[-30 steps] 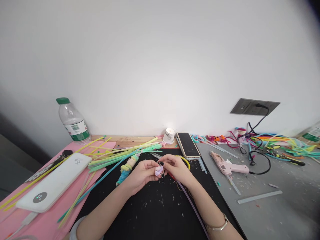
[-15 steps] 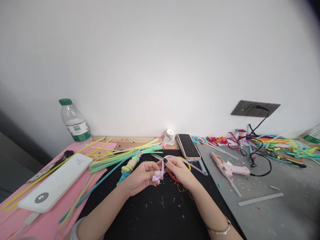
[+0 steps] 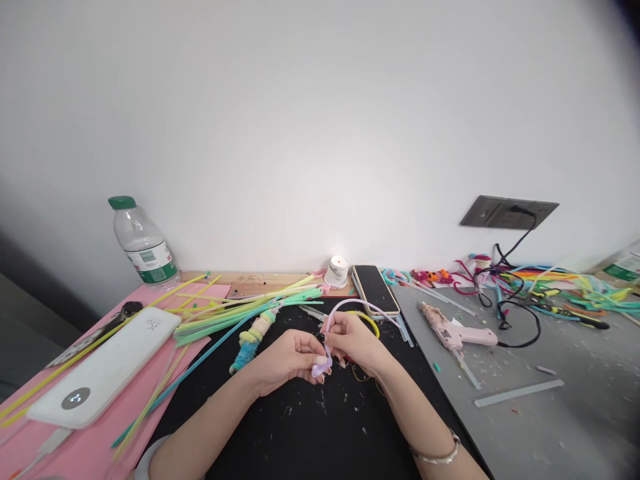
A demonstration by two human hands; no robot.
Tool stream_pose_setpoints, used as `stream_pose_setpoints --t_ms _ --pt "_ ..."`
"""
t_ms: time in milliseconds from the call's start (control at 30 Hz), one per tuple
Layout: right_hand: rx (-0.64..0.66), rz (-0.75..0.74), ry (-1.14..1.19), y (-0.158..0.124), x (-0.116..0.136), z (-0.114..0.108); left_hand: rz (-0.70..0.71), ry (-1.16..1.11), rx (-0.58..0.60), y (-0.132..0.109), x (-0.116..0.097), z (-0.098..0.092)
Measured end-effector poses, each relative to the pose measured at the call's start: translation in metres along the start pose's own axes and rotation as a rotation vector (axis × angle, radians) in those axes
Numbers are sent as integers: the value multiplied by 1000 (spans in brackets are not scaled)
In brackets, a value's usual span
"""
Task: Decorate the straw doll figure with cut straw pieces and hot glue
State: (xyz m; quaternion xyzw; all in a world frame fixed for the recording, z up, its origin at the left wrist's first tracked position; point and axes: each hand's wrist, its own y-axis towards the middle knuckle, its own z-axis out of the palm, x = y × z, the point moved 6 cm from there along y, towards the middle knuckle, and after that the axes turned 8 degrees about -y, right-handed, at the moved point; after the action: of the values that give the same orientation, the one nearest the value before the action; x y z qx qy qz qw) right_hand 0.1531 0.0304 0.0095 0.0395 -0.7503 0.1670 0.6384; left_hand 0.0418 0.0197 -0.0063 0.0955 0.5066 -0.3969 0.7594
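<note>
A lilac pipe cleaner (image 3: 367, 304) is held between both hands above the black mat (image 3: 305, 440). My left hand (image 3: 295, 360) pinches its coiled end between thumb and fingers. Close beside it, my right hand (image 3: 353, 341) grips the strand just above the coil, and the free length arches up and over to the right. Left of my hands lies a bundle wrapped in blue, yellow and cream fuzzy stems (image 3: 256, 337). A yellow loop (image 3: 369, 321) shows behind my right hand.
Green and yellow pipe cleaners (image 3: 210, 323) lie at the left beside a white power bank (image 3: 105, 370) and a bottle (image 3: 147, 250). Behind are a small white cup (image 3: 337, 271) and a phone (image 3: 375, 290). A pink glue gun (image 3: 463, 333) with cord lies right, near pliers (image 3: 570, 315).
My right hand has shifted slightly on the lilac strand, whose free part now arches higher. The coiled end in my left hand has moved slightly down and right.
</note>
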Motion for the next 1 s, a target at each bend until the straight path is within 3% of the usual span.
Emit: stream_pose_setpoints --t_ms 333,700,1000 --pt "-42 6 26 3 -6 0 -18 -9 -18 1 3 1" --pt "-30 -94 -78 6 -5 -6 -39 -20 -33 5 10 -4" --pt "-49 -95 -120 5 -1 -10 51 -26 -23 6 2 -2"
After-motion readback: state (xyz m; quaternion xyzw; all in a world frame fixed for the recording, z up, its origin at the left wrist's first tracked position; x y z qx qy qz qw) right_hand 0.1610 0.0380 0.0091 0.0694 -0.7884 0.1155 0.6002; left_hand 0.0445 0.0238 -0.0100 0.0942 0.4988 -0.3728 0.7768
